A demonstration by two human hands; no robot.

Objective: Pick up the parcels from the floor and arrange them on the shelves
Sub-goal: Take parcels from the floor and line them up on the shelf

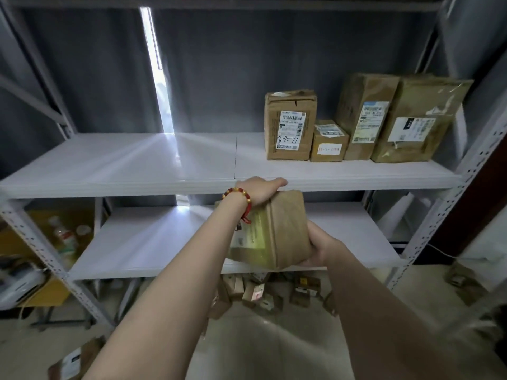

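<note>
I hold a brown cardboard parcel (277, 231) in both hands in front of the white shelf unit, between its middle shelf (137, 165) and lower shelf (142, 242). My left hand (259, 189), with a red bead bracelet on the wrist, grips the parcel's top edge. My right hand (319, 246) supports its lower right corner. Several labelled parcels stand in a row at the right end of the middle shelf: a tall box (289, 126), a small box (329, 142), another tall box (365, 116) and a wide one (417, 120).
Several small parcels (263, 293) lie in a heap on the tiled floor under the lower shelf. One more parcel (74, 360) lies at the bottom left and others (463, 281) at the right. Perforated shelf posts (450, 204) frame both sides. Clutter (63, 237) sits left of the unit.
</note>
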